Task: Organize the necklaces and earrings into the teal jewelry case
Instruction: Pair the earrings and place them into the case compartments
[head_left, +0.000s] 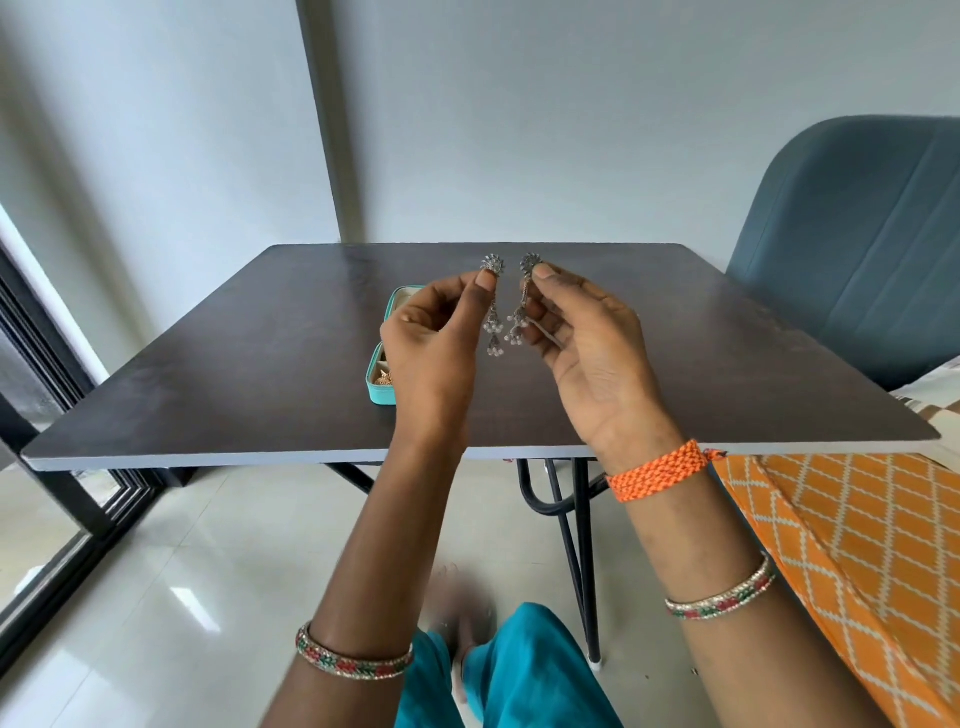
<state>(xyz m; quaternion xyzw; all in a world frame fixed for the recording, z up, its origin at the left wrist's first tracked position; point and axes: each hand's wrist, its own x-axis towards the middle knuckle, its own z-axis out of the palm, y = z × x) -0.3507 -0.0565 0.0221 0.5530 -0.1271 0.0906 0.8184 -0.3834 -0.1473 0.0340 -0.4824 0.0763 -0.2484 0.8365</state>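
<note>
My left hand (436, 343) pinches a silver dangling earring (492, 312) by its round top, held up above the table. My right hand (587, 343) pinches the matching silver earring (521, 306) the same way, a few centimetres to the right. Both earrings hang down with small bead clusters at their ends. Behind my left hand lies the open teal jewelry case (378, 387) on the dark table (234, 374); a gold piece shows in its near compartment. My hands hide most of the case.
A blue upholstered chair (857, 249) stands at the table's right side. Orange patterned cloth (841, 545) hangs at the right. A dark-framed glass door (47, 364) is at the left, and the table's black metal legs (576, 545) are below its front edge.
</note>
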